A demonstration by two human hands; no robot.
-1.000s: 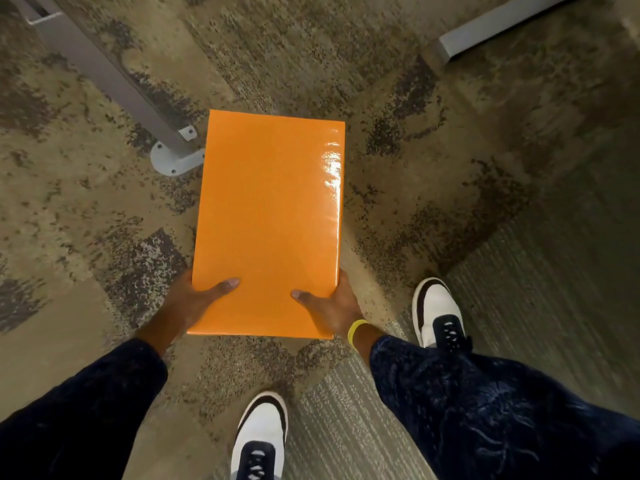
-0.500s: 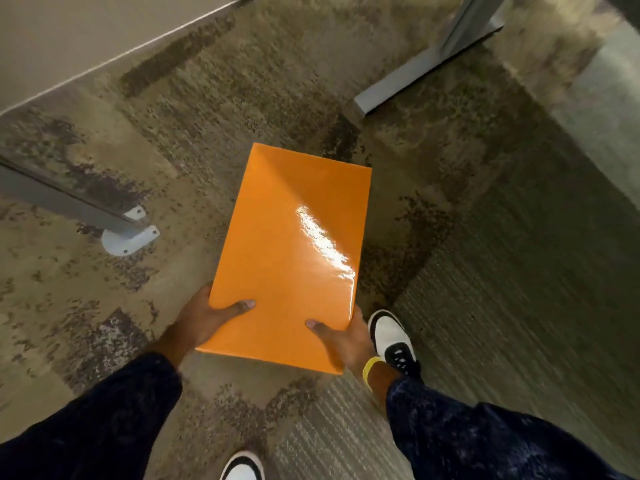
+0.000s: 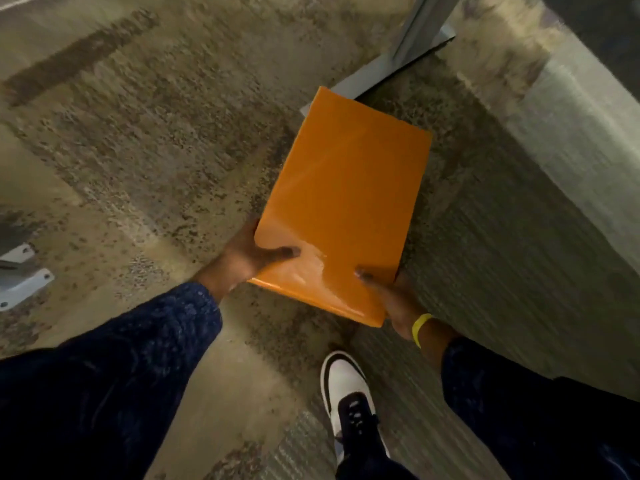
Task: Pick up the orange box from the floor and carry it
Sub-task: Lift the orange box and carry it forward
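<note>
The glossy orange box (image 3: 346,195) is off the floor, held flat in front of me with its long side pointing away and slightly right. My left hand (image 3: 247,256) grips its near left corner, thumb on top. At the near right corner my right hand (image 3: 394,299), with a yellow wristband, holds it from below, fingertips curled onto the lid. Dark blue sleeves cover both arms. The box's underside is hidden.
Mottled brown carpet lies below. A grey metal desk leg and foot (image 3: 412,46) stand just beyond the box's far end. Another grey foot plate (image 3: 20,282) is at the left edge. My white and black shoe (image 3: 346,393) steps forward. Ribbed grey carpet (image 3: 519,254) runs on the right.
The view has swung left and forward while I walk. The box has shifted right in view, toward the grey desk leg. Both hands keep their grip.
</note>
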